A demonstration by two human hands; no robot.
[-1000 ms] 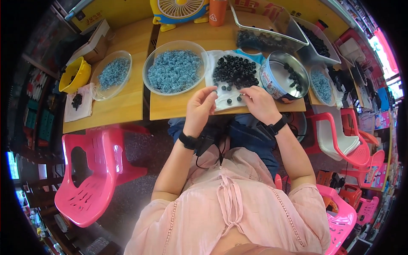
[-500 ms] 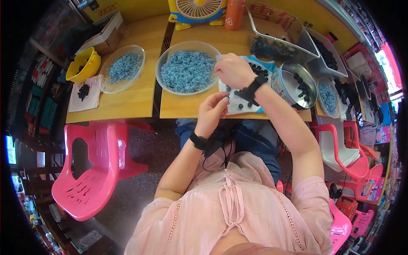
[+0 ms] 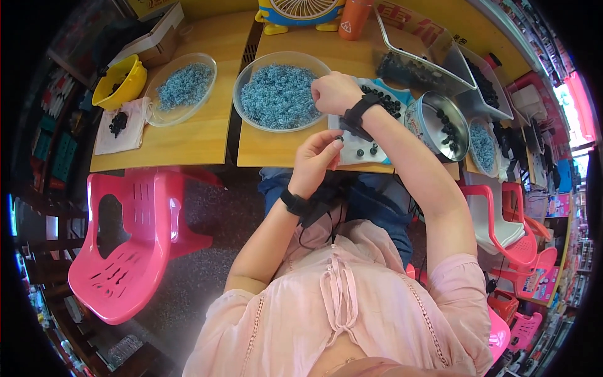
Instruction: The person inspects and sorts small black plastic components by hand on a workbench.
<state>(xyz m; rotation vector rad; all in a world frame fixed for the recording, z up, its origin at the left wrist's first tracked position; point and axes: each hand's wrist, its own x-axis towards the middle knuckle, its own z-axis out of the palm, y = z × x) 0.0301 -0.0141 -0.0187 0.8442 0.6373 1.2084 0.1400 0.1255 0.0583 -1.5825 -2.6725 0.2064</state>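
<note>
Over the table's near edge, my left hand (image 3: 317, 157) is closed, pinching a small round black part (image 3: 340, 139) between thumb and fingertips. My right hand (image 3: 337, 94) is curled at the right rim of a round clear tray (image 3: 244, 116) heaped with small light-blue translucent pieces (image 3: 276, 88). The right fingertips are turned away, so anything between them is hidden. Partly under the right wrist lies a white and blue cloth (image 3: 352, 154), with loose black parts (image 3: 391, 105) scattered over it.
Right of the cloth stands a round metal tin (image 3: 463, 139) with black parts. Behind are clear bins (image 3: 433, 69) of dark parts, an orange bottle (image 3: 355, 20) and a yellow-blue fan (image 3: 300, 16). At left are another blue-piece tray (image 3: 164, 116), a yellow bowl (image 3: 129, 81) and a pink chair (image 3: 141, 220).
My right hand has shifted slightly left and down, to the tray's rim. My left hand, still pinching the black part, has moved slightly right and up. The whole view has shifted a little.
</note>
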